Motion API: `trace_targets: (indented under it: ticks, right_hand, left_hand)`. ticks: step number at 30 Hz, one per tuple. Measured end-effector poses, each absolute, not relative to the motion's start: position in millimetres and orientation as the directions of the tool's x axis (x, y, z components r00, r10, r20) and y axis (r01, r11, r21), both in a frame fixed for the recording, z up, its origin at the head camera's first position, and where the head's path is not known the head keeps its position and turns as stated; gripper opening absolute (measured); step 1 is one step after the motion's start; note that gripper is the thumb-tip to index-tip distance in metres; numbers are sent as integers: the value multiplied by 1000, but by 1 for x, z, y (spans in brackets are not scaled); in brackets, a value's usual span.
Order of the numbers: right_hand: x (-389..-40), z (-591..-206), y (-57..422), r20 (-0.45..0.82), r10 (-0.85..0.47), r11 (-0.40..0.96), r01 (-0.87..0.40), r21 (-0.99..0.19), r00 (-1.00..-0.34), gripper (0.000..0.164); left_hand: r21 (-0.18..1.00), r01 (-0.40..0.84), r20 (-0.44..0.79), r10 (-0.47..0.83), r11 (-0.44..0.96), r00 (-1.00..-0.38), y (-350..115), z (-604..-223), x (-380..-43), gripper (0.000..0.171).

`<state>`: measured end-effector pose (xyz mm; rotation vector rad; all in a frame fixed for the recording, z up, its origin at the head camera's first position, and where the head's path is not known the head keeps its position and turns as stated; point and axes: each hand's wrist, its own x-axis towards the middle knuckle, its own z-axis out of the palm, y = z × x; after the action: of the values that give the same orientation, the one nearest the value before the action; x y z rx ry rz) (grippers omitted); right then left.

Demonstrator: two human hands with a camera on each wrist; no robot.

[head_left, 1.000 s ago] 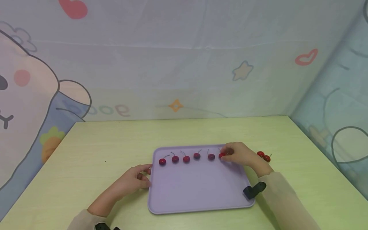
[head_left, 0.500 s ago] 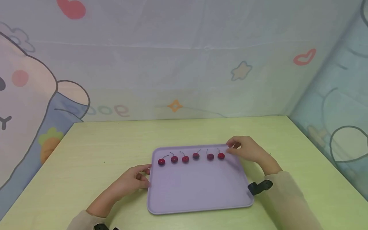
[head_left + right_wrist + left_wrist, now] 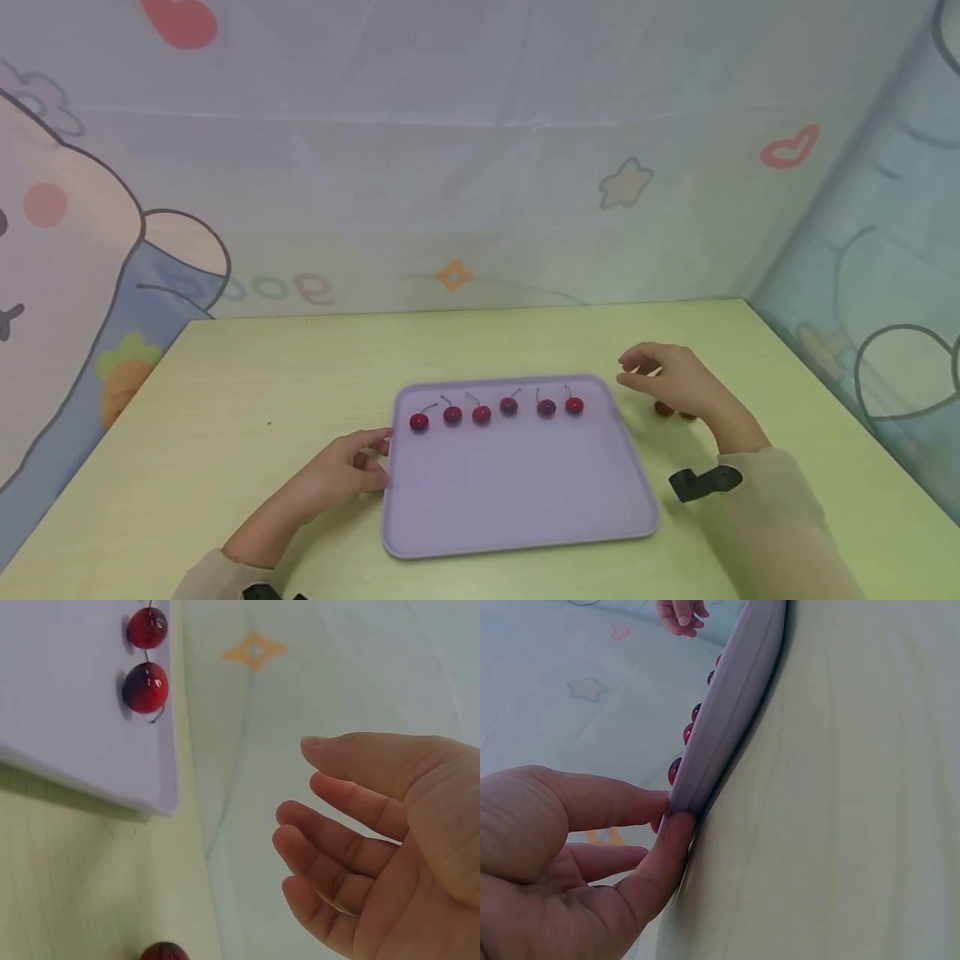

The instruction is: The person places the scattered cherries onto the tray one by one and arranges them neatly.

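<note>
On the lilac tray (image 3: 517, 492) lies a row of several red cherries (image 3: 481, 414), stems toward the far rim. At the tray's left edge my left hand (image 3: 345, 471) holds the rim with thumb and fingertips; the left wrist view shows those fingertips (image 3: 676, 829) against the tray's side. Beyond the tray's far right corner my right hand (image 3: 675, 379) hovers, fingers loosely bent and nothing between them. Loose cherries (image 3: 663, 408) lie on the table just beneath it, partly hidden by the hand. One loose cherry (image 3: 165, 952) shows at the bottom of the right wrist view.
A pale yellow-green table (image 3: 300, 358) bears the tray. Behind it hangs a printed cloth (image 3: 480, 167), which continues down the right side. Each wrist carries a black strap-on device (image 3: 705, 482).
My right hand lets go of the rightmost cherry on the tray, then moves right, past the tray's corner, over the loose cherries. My left hand stays at the tray's edge.
</note>
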<state>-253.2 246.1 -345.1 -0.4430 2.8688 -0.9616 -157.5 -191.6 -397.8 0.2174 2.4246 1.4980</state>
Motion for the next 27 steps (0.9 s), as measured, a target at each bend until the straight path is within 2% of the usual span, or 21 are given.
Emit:
trace_targets:
  ticks: [11, 27]
  right_hand:
    - [-247, -345, 276, 63, -269, 788, -257, -560, -961, 38]
    - [-239, -360, 310, 63, -230, 818, -228, -527, -971, 36]
  left_hand:
    - [890, -31, -165, 258, 455, -952, -191, -400, -158, 67]
    - [889, -23, -159, 261, 457, -952, -193, -401, -160, 66]
